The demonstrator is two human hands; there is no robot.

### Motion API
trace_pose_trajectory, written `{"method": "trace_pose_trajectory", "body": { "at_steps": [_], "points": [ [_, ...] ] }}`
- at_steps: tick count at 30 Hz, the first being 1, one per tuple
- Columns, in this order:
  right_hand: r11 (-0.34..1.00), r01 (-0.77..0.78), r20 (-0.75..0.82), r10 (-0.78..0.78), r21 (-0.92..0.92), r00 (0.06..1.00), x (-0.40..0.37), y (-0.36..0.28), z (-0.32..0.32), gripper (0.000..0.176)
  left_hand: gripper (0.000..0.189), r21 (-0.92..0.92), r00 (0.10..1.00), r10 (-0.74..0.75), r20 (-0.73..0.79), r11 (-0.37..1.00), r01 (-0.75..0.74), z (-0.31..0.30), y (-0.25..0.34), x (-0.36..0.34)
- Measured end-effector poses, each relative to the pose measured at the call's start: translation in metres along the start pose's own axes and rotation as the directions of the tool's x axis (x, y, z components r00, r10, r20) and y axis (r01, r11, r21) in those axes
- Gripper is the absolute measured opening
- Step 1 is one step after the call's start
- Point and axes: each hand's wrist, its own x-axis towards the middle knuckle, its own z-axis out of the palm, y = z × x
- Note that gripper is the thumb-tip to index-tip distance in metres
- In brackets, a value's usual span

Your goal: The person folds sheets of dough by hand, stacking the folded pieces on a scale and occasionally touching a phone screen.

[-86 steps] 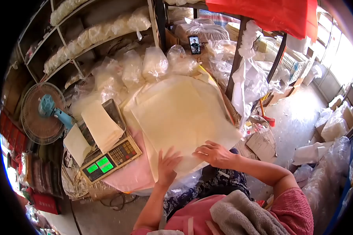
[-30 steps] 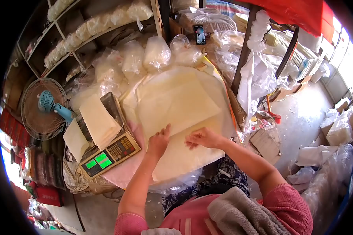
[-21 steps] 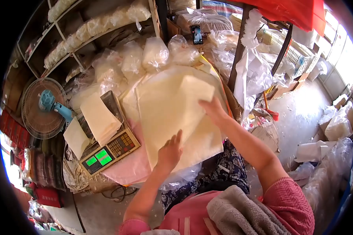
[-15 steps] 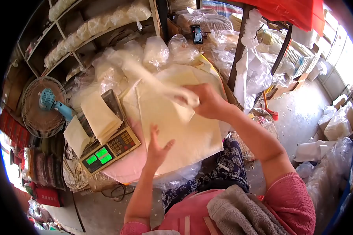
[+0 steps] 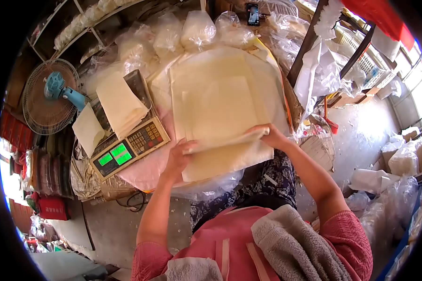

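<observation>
A thin cream-coloured sheet (image 5: 215, 105) lies spread over a larger cream sheet (image 5: 229, 166) on the round table. Its near edge is lifted and slightly curled between my two hands. My left hand (image 5: 177, 157) pinches the near left corner, fingers closed. At the near right corner my right hand (image 5: 271, 135) is closed on the same edge, thumb on top. Left of the sheets stands a digital scale (image 5: 138, 143) with green lit displays. Folded cream sheets (image 5: 119, 103) rest on its pan, with another folded piece (image 5: 87, 129) beside them.
A fan (image 5: 56, 91) with a blue hub stands at the far left. Filled plastic bags (image 5: 197, 30) line the table's back, near a phone (image 5: 252, 14). A dark post (image 5: 307, 44) rises at the right; a crate (image 5: 361, 51) lies beyond it.
My right hand has come down from above the table, where it held a blurred cream length. My left hand has gone from open to closed. The sheet now lies spread between both hands.
</observation>
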Motion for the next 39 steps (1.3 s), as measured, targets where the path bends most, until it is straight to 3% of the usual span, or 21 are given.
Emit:
{"method": "trace_pose_trajectory", "body": {
  "at_steps": [1, 2, 5, 8, 9, 11, 14, 17, 20, 23, 26, 27, 30, 32, 33, 34, 35, 36, 39],
  "points": [
    [0.986, -0.145, -0.071, 0.152, 0.087, 0.986, 0.008, 0.004, 0.003, 0.029, 0.019, -0.22, 0.96, -0.279, -0.011, 0.937, 0.27, 0.005, 0.004, 0.003],
    [0.943, -0.278, -0.128, 0.304, 0.184, 0.944, 0.016, 0.007, 0.005, 0.024, 0.024, -0.092, 0.963, -0.266, -0.045, 0.961, 0.261, 0.004, 0.008, 0.007],
    [0.933, -0.317, -0.241, 0.351, 0.167, 0.905, 0.033, -0.017, 0.005, 0.028, 0.039, -0.183, 0.955, -0.071, -0.287, 0.983, 0.018, 0.021, -0.017, 0.03],
    [0.948, -0.317, -0.299, 0.307, 0.016, 0.904, 0.046, 0.006, 0.008, 0.034, 0.053, 0.075, 0.877, -0.212, -0.431, 0.96, 0.269, 0.026, 0.011, 0.04],
    [0.942, -0.336, -0.317, 0.315, -0.012, 0.895, 0.048, 0.007, 0.008, 0.034, 0.057, 0.34, 0.9, -0.004, -0.435, 0.925, 0.169, 0.027, 0.006, 0.042],
    [0.925, -0.375, -0.354, 0.33, -0.067, 0.875, 0.052, 0.008, 0.008, 0.036, 0.064, 0.779, 0.883, 0.379, -0.276, 0.626, -0.025, 0.032, -0.007, 0.044],
    [0.901, -0.401, -0.36, 0.323, -0.165, 0.875, 0.059, 0.014, 0.007, 0.039, 0.072, 0.802, 0.936, 0.351, -0.005, 0.56, -0.206, 0.044, 0.004, 0.043],
    [0.858, -0.465, -0.324, 0.386, -0.218, 0.864, 0.06, 0.003, 0.004, 0.056, 0.075, 0.771, 0.991, 0.108, 0.078, 0.623, -0.128, 0.044, 0.01, 0.042],
    [0.816, -0.23, -0.421, -0.018, -0.53, 0.907, 0.053, -0.033, 0.013, 0.079, 0.069, 0.782, 0.975, 0.196, 0.099, 0.59, -0.199, 0.04, 0.001, 0.048],
    [0.583, 0.036, -0.072, -0.16, -0.811, 0.985, 0.047, -0.052, 0.01, 0.092, 0.061, 0.791, 0.963, 0.223, 0.149, 0.558, -0.252, 0.034, -0.003, 0.056],
    [0.538, 0.018, 0.12, 0.154, -0.843, 0.981, 0.045, -0.046, -0.003, 0.088, 0.054, 0.802, 0.956, 0.179, 0.233, 0.521, -0.293, 0.022, 0.0, 0.063],
    [0.557, 0.058, 0.154, 0.127, -0.828, 0.98, 0.045, -0.043, -0.009, 0.087, 0.054, 0.806, 0.952, 0.157, 0.261, 0.508, -0.304, 0.016, 0.002, 0.068],
    [0.611, 0.211, 0.263, -0.004, -0.763, 0.965, 0.04, -0.032, -0.028, 0.08, 0.054, 0.655, 0.931, 0.202, 0.306, 0.665, -0.359, -0.004, 0.002, 0.072],
    [0.647, 0.337, 0.322, -0.146, -0.684, 0.935, 0.028, -0.022, -0.037, 0.073, 0.05, 0.613, 0.941, -0.01, 0.338, 0.761, -0.212, -0.018, 0.039, 0.059],
    [0.776, 0.245, 0.286, -0.088, -0.581, 0.954, 0.018, -0.02, -0.037, 0.068, 0.049, 0.592, 0.925, -0.121, 0.361, 0.796, -0.126, -0.021, 0.048, 0.05],
    [0.876, 0.141, 0.256, -0.02, -0.462, 0.967, 0.009, -0.021, -0.038, 0.063, 0.044, 0.5, 0.933, 0.0, 0.361, 0.844, -0.193, -0.024, 0.04, 0.043],
    [0.943, 0.029, 0.232, 0.052, -0.332, 0.971, 0.002, -0.02, -0.036, 0.059, 0.042, 0.37, 0.953, -0.011, 0.301, 0.923, -0.106, -0.025, 0.038, 0.036],
    [0.939, 0.057, 0.02, -0.054, -0.338, 0.998, -0.004, -0.015, -0.026, 0.044, 0.04, 0.227, 0.971, -0.028, 0.239, 0.973, -0.028, -0.03, 0.045, 0.032],
    [0.891, -0.376, -0.169, 0.342, -0.254, 0.924, 0.007, -0.019, -0.023, 0.04, 0.044, -0.216, 0.992, -0.123, 0.04, 0.968, 0.129, -0.029, 0.024, 0.043]
  ]
}}
